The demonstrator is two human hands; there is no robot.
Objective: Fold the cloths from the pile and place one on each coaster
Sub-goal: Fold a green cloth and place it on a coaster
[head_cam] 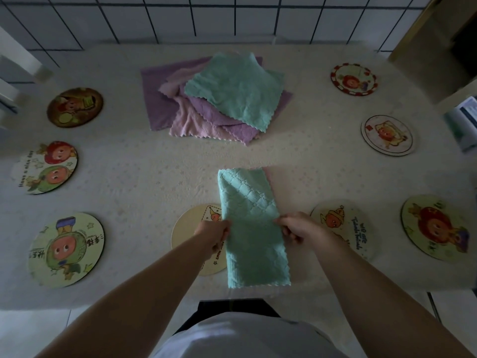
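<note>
1. Left hand (215, 235) and right hand (294, 228) each pinch a long edge of the green cloth (251, 228), folded to a strip over the table's (142, 182) near edge.
2. Risk: the layers slide apart at the next fold (fabric looks limp).
3. Risk: the cloth hides the coaster (191, 233) beneath, so placement may sit off-centre.
4. Pile (219, 99) lies well apart, unaffected.
</note>
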